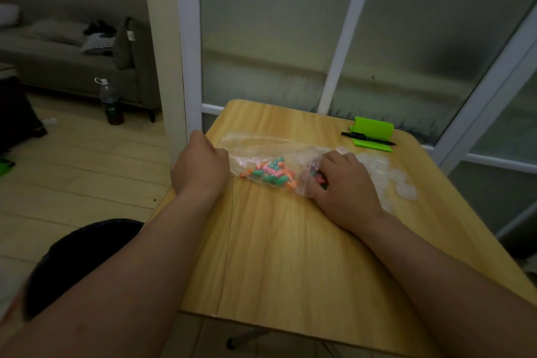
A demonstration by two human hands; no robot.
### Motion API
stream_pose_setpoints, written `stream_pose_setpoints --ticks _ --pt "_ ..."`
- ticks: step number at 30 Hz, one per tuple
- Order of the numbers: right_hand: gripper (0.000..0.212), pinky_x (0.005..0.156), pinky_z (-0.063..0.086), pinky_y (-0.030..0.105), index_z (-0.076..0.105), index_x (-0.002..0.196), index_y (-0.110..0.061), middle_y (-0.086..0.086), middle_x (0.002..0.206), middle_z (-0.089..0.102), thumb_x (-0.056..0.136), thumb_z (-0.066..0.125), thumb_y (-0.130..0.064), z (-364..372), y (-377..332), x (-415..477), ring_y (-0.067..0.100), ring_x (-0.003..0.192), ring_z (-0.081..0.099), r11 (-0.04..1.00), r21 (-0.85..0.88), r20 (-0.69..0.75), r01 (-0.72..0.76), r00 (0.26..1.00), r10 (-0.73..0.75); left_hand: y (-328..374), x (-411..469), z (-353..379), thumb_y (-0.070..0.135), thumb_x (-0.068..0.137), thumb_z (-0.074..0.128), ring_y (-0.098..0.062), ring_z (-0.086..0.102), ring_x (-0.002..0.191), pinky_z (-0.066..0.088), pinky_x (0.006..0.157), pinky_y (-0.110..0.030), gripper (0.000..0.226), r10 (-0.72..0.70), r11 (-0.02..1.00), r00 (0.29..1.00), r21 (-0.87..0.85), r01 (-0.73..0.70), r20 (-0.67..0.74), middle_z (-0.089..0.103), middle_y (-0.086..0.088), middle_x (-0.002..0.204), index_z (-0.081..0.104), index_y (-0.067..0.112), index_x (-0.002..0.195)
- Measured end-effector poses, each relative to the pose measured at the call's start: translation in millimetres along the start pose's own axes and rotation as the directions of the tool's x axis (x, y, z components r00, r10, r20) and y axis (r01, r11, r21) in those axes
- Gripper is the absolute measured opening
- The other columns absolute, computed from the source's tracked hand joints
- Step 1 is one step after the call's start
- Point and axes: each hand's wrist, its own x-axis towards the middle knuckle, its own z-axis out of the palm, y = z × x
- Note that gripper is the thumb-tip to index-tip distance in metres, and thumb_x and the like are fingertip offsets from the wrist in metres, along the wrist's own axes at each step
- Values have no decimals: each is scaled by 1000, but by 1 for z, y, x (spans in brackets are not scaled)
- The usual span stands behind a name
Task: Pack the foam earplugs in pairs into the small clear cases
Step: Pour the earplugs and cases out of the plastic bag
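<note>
My right hand (340,183) is in the bag (261,151) mouth, fingers curled on a few earplugs (319,179). Left hand (200,167) grips the bag's other end. Bag flat on table (290,256), clear cases (388,176) just right.

A pale wooden table (290,241) with rounded corners. Across its middle lies a clear plastic bag (261,151) holding a heap of pink, green and orange earplugs (271,173). Just right of the bag sits a cluster of small clear cases (386,174). Near the far right corner, a black pen (368,138) lies across a bright green stand (374,126).
</note>
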Motion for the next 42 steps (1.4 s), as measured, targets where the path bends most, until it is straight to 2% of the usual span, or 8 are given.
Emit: stream_pose_setpoints --ticks 17,23,26,31,33,35,39,42 --pt "31 78 26 32 75 125 -28 -13 107 74 102 55 -31 1 -3 0 18 101 49 990 46 -105 136 986 -131 16 -2 0 20 95 57 -16 49 73 41 62 -34 12 0 979 993 -202 23 117 54 -2 86 55 10 101" --pt "43 96 44 44 70 130 -40 -13 115 71 112 31 -47 -3 -8 3 13 112 55 984 117 138 131 980 -147 23 -3 -3 18 96 59 -16 55 78 47 66 -35 31 -31 951 988 -300 75 148 54 -1 95 45 10 123" --pt "51 95 46 42 65 135 -46 -11 114 70 114 19 -52 -7 -12 8 10 107 57 975 115 273 192 937 -217 27 0 -5 30 97 65 -23 60 95 55 85 -40 51 -54 942 972 -311 125 226 56 -3 115 43 11 139" --pt "41 100 49 34 58 145 -32 -5 129 69 110 38 -38 -17 -18 19 10 114 62 945 221 304 242 903 -302 29 7 -8 33 95 70 -27 72 82 59 78 -39 28 -24 939 936 -314 142 350 74 -9 86 69 6 102" --pt "33 94 50 32 67 128 -37 -12 117 71 112 38 -40 -18 -21 21 3 104 62 936 271 320 223 897 -306 33 7 -9 27 96 64 -27 69 77 57 72 -39 23 -19 929 922 -335 160 386 73 -13 89 67 5 104" --pt "42 93 50 34 72 114 -33 -8 111 71 114 33 -49 -22 -26 25 5 100 63 930 291 330 222 890 -316 38 6 -11 24 96 59 -32 69 84 60 79 -48 23 -32 872 896 -426 242 443 71 -19 102 64 5 108" --pt "41 86 51 22 66 128 -17 -19 96 67 113 39 -44 -32 -31 28 -2 81 65 889 419 320 187 886 -337 43 1 -10 20 98 53 -46 73 106 58 92 -65 38 -60 604 822 -635 482 567 70 -31 121 56 -4 127" --pt "27 86 55 27 70 129 -20 -29 94 61 112 50 -29 -26 -28 32 -4 80 65 906 380 372 189 865 -336 46 -3 -4 17 107 41 -44 74 104 57 96 -63 18 -71 451 786 -683 574 614 73 -30 113 54 4 107"
